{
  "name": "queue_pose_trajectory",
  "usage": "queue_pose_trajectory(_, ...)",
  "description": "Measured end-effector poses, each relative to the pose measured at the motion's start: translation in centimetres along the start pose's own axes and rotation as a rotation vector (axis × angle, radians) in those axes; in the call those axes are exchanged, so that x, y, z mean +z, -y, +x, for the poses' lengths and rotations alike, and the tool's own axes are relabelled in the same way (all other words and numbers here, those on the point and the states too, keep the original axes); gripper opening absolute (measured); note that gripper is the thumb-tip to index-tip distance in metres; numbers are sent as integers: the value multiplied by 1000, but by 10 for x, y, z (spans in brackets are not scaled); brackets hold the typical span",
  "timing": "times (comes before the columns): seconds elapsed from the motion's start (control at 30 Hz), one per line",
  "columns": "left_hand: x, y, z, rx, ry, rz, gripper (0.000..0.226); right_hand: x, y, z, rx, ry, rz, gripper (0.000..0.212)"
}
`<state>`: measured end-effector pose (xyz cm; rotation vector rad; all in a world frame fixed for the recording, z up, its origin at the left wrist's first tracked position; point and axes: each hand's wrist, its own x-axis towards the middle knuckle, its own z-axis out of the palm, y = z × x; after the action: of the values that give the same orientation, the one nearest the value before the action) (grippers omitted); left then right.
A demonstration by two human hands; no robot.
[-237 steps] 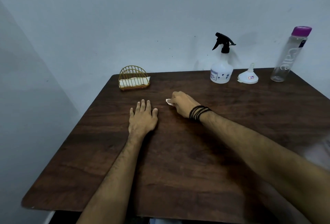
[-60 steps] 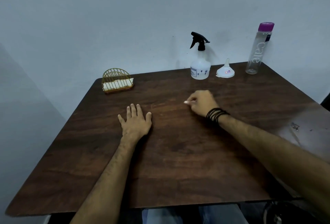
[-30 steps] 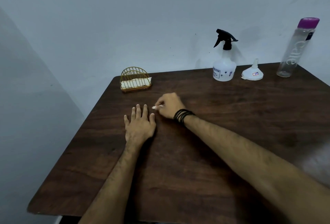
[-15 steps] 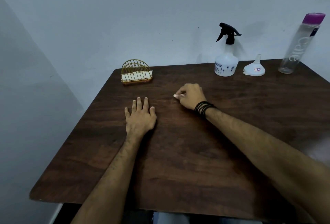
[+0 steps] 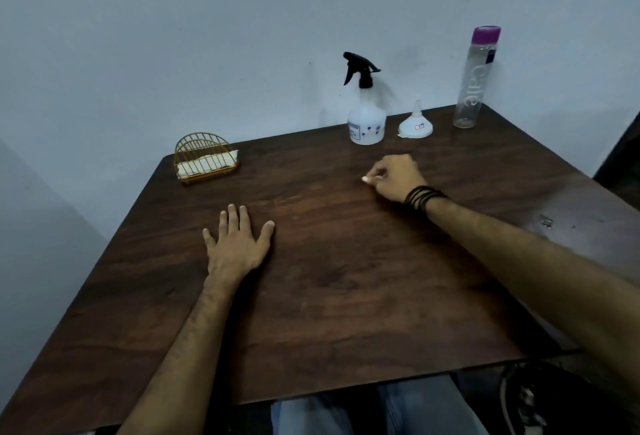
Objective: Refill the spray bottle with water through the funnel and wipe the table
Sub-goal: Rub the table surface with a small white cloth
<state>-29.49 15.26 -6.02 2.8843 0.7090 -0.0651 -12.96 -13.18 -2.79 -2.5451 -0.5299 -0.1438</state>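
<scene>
Two hands: right hand (image 5: pixel 394 176) pinches maybe tissue (image 5: pixel 365 178).

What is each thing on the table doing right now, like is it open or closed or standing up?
spray bottle: upright, black sprayer on.
funnel: upside down, spout up.
water bottle: upright, purple cap on.
napkin holder: upright, white napkins inside.
left hand: flat on table.
right hand: curled round a white wad.

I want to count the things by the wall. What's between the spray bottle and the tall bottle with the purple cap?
In the head view, only the white funnel, mouth down, sits between the spray bottle and the purple-capped bottle.
</scene>
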Motion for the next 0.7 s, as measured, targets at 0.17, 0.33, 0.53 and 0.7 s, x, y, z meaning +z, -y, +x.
queue_pose_trajectory(0.17,2,-28,0,25,27,23,92,1,1,-40,-29,-3,52,11)
queue_pose_trajectory(0.33,14,-101,2,207,31,16,83,17,40,-96,-291,144,106,11)
queue_pose_trajectory(0.53,7,-82,6,281,59,-5,84,-7,-23,-22,-47,-7,55,13)
queue_pose_trajectory(0.7,-2,-44,19,146,44,8,85,-14,-48,21,161,-61,15,11)
